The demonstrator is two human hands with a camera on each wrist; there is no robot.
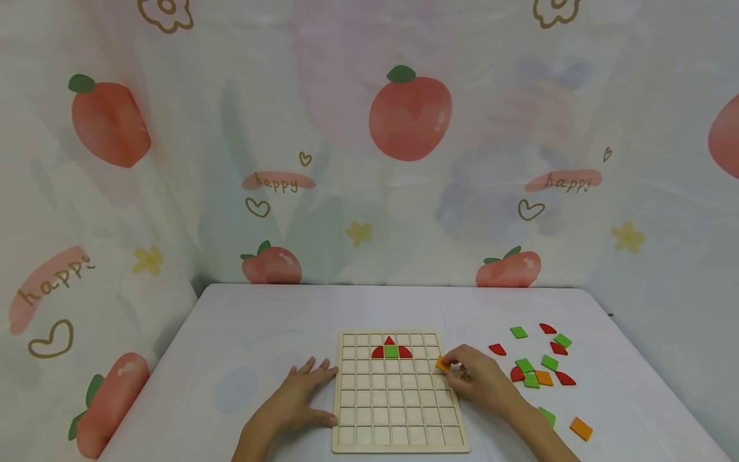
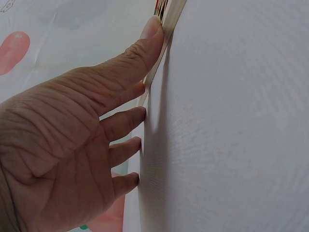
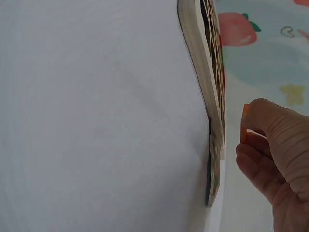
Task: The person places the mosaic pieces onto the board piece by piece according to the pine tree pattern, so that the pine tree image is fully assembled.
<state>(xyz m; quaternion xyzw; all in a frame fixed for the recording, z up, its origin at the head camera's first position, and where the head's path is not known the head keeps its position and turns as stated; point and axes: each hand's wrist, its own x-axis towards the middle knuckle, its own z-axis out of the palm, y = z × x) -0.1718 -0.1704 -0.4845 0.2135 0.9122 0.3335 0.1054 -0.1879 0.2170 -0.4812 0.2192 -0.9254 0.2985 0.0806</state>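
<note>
My left hand (image 1: 300,398) is lying flat on the table (image 1: 242,333), fingers spread, thumb touching the left edge of the wooden grid board (image 1: 398,391) lying between my hands. My right hand (image 1: 479,378) is pinching an orange tile (image 1: 442,364) over the board's right edge; loose tiles (image 1: 539,362) are lying to its right.

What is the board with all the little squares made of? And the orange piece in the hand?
The grid board looks like pale, unpainted wood: a matte light tan, with a thick plain edge in the right wrist view. The orange piece pinched by the right hand is thin, flat and evenly coloured, maybe painted wood or plastic; I cannot tell which.
</note>
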